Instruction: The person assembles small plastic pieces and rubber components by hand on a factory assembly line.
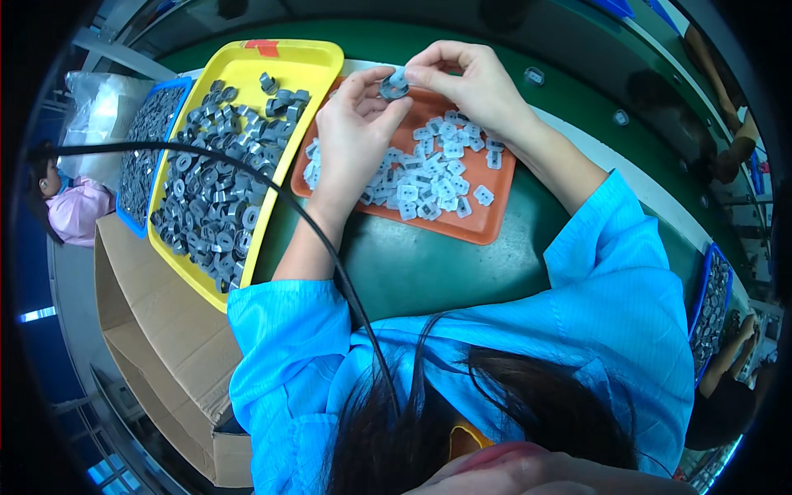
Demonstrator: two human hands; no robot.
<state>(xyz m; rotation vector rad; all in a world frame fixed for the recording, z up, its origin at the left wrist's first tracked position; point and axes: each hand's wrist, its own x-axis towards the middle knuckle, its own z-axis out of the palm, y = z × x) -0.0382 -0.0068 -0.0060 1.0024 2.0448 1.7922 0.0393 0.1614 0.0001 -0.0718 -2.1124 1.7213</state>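
Note:
My left hand (353, 132) is closed on a round dark-grey plastic part (391, 91), gripped between thumb and fingers above the far edge of the orange tray (487, 221). Pinched in my right hand (472, 82) is a small translucent pale piece (399, 77), which touches the top of the grey part. Fingers partly hide how the two fit together. Below my hands, many loose whitish translucent pieces (425, 188) lie in the orange tray. To the left, a yellow tray (285, 59) is heaped with similar dark-grey round parts (216, 186).
A blue tray (122, 202) of small dark parts and a clear plastic bag (103, 103) stand farther left. An open cardboard box (165, 318) is at lower left. Several single pieces lie along the green strip (577, 103). Other people sit at both sides.

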